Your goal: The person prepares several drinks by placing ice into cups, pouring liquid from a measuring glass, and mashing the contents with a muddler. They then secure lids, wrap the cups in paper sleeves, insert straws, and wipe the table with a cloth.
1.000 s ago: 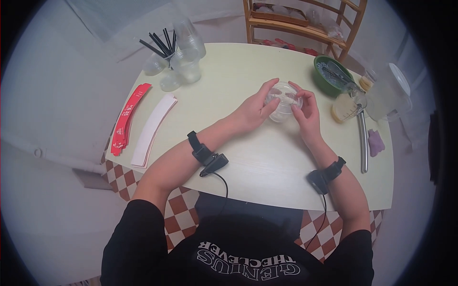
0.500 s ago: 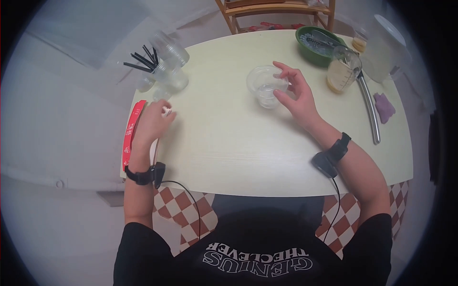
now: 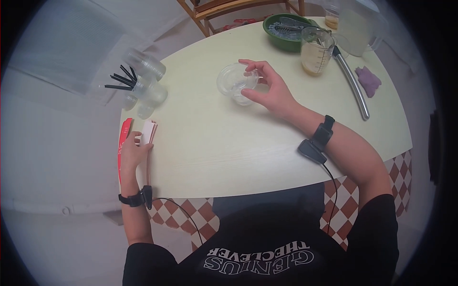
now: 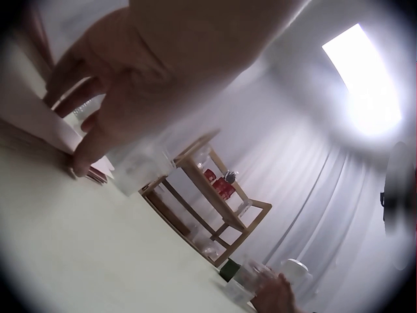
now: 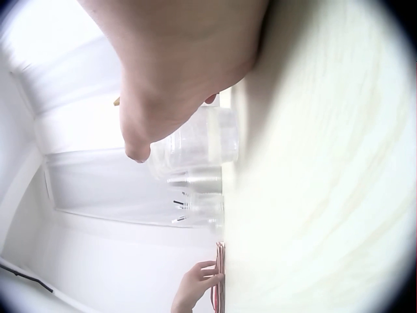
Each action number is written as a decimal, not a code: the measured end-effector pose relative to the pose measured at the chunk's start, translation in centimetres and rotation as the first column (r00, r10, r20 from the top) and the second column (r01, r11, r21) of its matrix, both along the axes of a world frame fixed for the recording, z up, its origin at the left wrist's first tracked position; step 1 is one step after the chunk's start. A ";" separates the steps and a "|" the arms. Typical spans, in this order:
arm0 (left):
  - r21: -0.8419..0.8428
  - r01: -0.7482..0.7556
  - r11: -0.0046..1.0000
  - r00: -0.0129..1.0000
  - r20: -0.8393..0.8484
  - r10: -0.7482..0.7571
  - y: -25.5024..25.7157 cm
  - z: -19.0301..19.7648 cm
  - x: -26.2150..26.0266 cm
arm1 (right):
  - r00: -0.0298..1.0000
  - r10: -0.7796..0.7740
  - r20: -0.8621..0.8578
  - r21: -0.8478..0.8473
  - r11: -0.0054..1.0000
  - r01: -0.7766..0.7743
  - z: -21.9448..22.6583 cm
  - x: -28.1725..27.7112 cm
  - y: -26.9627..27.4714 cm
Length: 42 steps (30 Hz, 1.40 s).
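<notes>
My right hand [image 3: 275, 94] holds a clear plastic cup [image 3: 230, 80] upright on the table, thumb on its near side and fingers round the far side. In the right wrist view the cup [image 5: 225, 134] stands on the tabletop, partly behind that hand. At the left edge, my left hand [image 3: 135, 155] rests on a stack of curved white paper strips [image 3: 149, 128]. The left wrist view has its fingers spread over the white face of the strips [image 4: 26, 107], with the thumb [image 4: 88, 156] at their side edge. Red printed strips [image 3: 125, 127] lie just left of it, partly covered.
At the back left stand clear plastic cups [image 3: 152, 93], stacked cups [image 3: 145, 64] and black straws [image 3: 121, 78]. A green basin [image 3: 281, 44], a measuring jug [image 3: 315, 59], a long metal-handled tool [image 3: 353, 86], a purple cloth [image 3: 368, 82] and a large clear pitcher [image 3: 355, 28] occupy the right.
My left hand has left the cup and moved to the white strips, where its fingers have spread from a more bunched pose. My right hand stays at the cup. The head view has shifted.
</notes>
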<state>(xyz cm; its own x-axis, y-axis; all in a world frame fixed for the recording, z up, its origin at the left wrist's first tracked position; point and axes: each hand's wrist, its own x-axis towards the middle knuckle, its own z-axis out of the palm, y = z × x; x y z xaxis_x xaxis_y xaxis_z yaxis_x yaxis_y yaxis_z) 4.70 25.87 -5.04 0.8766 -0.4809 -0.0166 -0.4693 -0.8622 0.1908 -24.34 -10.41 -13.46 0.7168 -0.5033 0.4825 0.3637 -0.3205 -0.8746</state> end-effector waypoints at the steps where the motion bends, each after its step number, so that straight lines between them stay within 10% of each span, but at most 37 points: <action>1: -0.014 -0.008 1.000 1.000 0.017 0.008 0.2 0.2 0.0 | 1.000 -0.005 -0.008 -0.004 1.000 0.005 0.0 -0.1 0.0; 11: -0.487 0.190 0.852 0.979 0.025 -0.204 -1.7 7.3 -5.8 | 0.906 -0.224 0.358 -0.384 0.849 0.362 4.8 -2.0 1.9; 14: -0.703 0.522 0.483 0.684 0.006 -0.730 -4.3 9.0 -8.2 | 0.971 0.067 0.231 -0.184 0.983 -0.024 10.0 -2.2 6.2; 19: -0.848 0.512 0.134 0.360 0.070 -0.930 -11.2 10.3 -11.5 | 0.865 0.482 0.142 0.075 0.866 -0.495 17.8 -1.9 6.0; 22: -0.917 0.394 -0.056 0.079 0.095 -0.992 -14.6 10.6 -12.7 | 0.765 0.563 0.312 0.048 0.795 -0.605 19.1 -2.3 2.3; 26: -0.997 0.035 -0.063 -0.133 0.058 -0.989 -18.0 9.8 -12.2 | 0.538 0.610 0.582 0.159 0.564 -0.811 18.8 -4.4 -2.3; 27: -0.993 -0.058 -0.102 -0.375 0.116 -0.920 -20.1 9.7 -9.9 | 0.547 0.608 0.575 0.164 0.569 -0.805 18.8 -4.5 -2.7; 30: -0.856 -0.443 -0.267 -0.359 0.443 -0.822 -22.3 7.8 -8.3 | 0.566 0.407 0.717 0.281 0.575 -0.768 19.2 -4.5 -2.9; 35: -0.836 -0.414 -0.360 -0.217 0.475 -0.853 -22.3 8.5 -8.2 | 0.658 0.355 0.664 0.409 0.564 -0.717 16.9 -3.3 -4.0; 37: -0.918 -0.165 -0.361 -0.116 0.382 -0.917 -22.0 8.2 -7.3 | 0.682 0.410 0.606 0.393 0.590 -0.705 16.2 -2.9 -4.4; 39: -0.875 -0.298 -0.381 -0.153 0.437 -0.886 -22.4 8.0 -7.5 | 0.738 0.389 0.551 0.426 0.629 -0.650 16.4 -2.9 -4.1; 41: -0.962 0.008 -0.272 -0.249 0.262 -0.933 -22.2 9.1 -6.6 | 0.720 0.540 0.436 0.303 0.665 -0.683 16.5 -2.7 -4.7; 42: -0.997 0.043 -0.068 0.080 0.071 -0.994 -20.8 8.3 -7.6 | 0.735 0.535 0.417 0.247 0.711 -0.658 16.3 -2.9 -4.7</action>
<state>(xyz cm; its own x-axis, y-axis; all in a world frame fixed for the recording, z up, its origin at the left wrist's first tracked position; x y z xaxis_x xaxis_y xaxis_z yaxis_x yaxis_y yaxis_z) -2.89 5.06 3.27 0.0330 -0.8402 0.5412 0.1154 0.5411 0.8330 -27.21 -15.10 2.83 0.7788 -0.1942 0.5965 0.6217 0.3652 -0.6929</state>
